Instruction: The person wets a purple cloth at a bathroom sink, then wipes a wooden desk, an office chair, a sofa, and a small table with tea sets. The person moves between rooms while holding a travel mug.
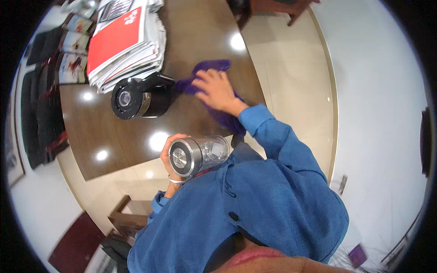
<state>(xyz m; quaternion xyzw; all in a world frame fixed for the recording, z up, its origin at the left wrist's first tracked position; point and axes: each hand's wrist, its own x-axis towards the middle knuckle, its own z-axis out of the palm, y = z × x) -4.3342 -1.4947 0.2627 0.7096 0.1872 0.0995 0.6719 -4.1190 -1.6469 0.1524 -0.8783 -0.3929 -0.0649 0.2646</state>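
Observation:
My left hand [166, 152] is wrapped around a clear cup [211, 150] with a steel-and-black lid, tilted on its side close to my body. My right hand [215, 89] lies over a crumpled purple cloth [223, 117], its fingers spread. The cloth is on the dark wooden table [116, 136] and reaches towards the table's edge near me. Left of the cloth, a black kettle or thermal jug [128, 99] with a handle stands on the table. The palm side of my right hand is hidden.
A tall stack of papers [150, 61] topped by a red booklet [116, 44] and a calculator [116, 10] stands behind the jug. Picture panels [73, 65] line the table's far-left side. A wooden chair [128, 216] is at lower left, a white wall [379, 102] on the right.

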